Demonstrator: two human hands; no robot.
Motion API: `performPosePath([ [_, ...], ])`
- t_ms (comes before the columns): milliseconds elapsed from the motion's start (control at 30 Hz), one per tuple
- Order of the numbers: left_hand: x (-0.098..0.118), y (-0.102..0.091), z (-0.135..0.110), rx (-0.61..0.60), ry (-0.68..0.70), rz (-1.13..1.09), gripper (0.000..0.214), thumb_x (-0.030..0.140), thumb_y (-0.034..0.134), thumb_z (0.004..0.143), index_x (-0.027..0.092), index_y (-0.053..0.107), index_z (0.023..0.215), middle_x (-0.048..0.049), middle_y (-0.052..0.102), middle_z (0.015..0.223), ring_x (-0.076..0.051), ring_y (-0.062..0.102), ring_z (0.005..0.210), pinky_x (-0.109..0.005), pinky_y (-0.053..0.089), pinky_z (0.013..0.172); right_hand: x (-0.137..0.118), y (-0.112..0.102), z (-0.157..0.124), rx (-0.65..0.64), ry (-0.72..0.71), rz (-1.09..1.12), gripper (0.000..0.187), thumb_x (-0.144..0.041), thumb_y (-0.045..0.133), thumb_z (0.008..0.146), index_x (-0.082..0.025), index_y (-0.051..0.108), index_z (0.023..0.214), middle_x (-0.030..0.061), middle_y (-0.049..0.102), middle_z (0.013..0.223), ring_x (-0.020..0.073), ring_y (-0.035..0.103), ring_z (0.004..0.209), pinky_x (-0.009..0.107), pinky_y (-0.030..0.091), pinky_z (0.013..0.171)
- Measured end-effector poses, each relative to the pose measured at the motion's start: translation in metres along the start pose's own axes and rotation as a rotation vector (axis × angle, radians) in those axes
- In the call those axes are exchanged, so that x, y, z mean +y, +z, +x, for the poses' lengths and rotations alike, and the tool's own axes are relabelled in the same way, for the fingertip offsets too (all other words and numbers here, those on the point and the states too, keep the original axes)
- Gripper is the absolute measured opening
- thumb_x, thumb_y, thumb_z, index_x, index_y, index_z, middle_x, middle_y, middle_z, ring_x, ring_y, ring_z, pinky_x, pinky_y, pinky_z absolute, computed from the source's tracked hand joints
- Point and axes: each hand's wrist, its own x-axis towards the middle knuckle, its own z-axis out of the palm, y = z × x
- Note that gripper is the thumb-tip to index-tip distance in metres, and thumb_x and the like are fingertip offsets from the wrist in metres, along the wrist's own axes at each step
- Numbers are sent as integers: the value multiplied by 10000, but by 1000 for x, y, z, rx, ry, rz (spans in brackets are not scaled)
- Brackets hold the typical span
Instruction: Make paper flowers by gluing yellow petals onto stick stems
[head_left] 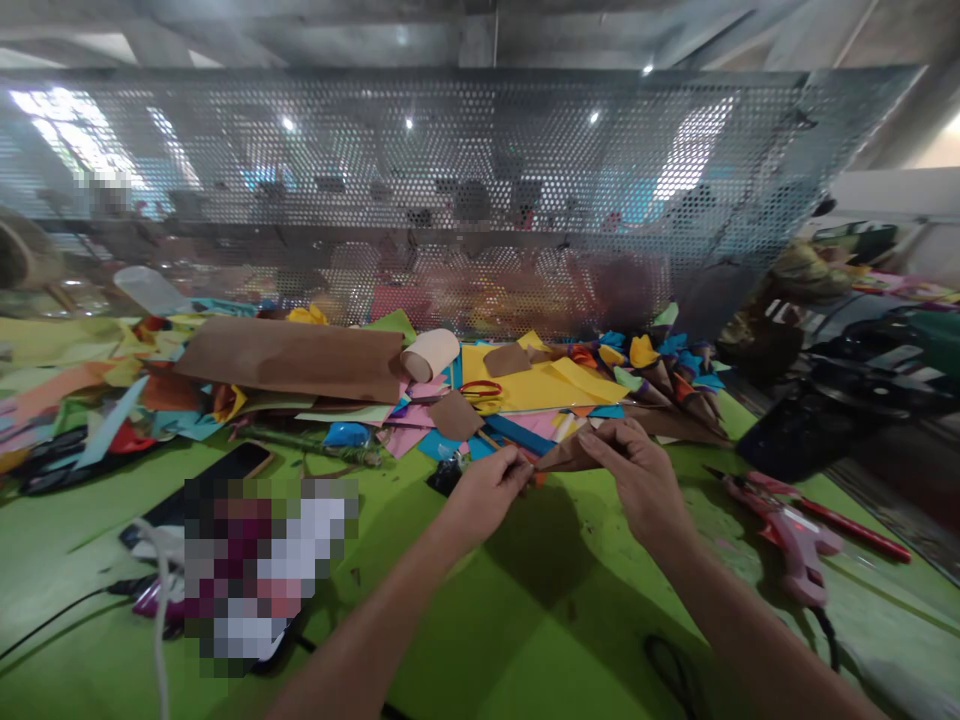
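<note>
My left hand (486, 495) and my right hand (639, 468) are raised above the green table, fingers pinched. Between them stretches a piece of brown paper (568, 455), narrow toward my left fingertips and wider at the right, seemingly a rolled cone. Both hands grip it, one at each end. A small orange bit shows just under the left fingertips. Behind the hands lie red-handled scissors (480, 388), a small brown paper square (455, 415) and yellow paper sheets (551, 385). Several brown paper cones with coloured paper flowers (664, 365) rest beyond my right hand.
At right lies a pink glue gun (799, 545) beside red-handled pliers (855, 528). A phone (229, 470), a pixelated object (270, 570) and cables occupy the left. A large brown paper sheet (292, 355) and a paper roll (431, 355) lie behind, before a perforated metal screen (450, 150).
</note>
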Motion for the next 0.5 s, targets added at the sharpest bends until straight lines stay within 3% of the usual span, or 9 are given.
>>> performPosePath([
  [267,-1,1,-2,-29,0,-43,304,429,445,943,184,565,808,-8,616,776,-147,536,720,-256,391,668,-1,0,0,19,3,-34,285,-410,675,791,-219,552,619,-5,472,743,193,465,759,336,369,707],
  [500,-3,3,0,-9,15,-10,232,358,487,929,185,566,795,-7,637,765,-152,560,721,-254,394,670,0,0,0,7,3,-20,282,-401,681,788,-222,547,616,-11,479,750,189,467,762,329,365,712],
])
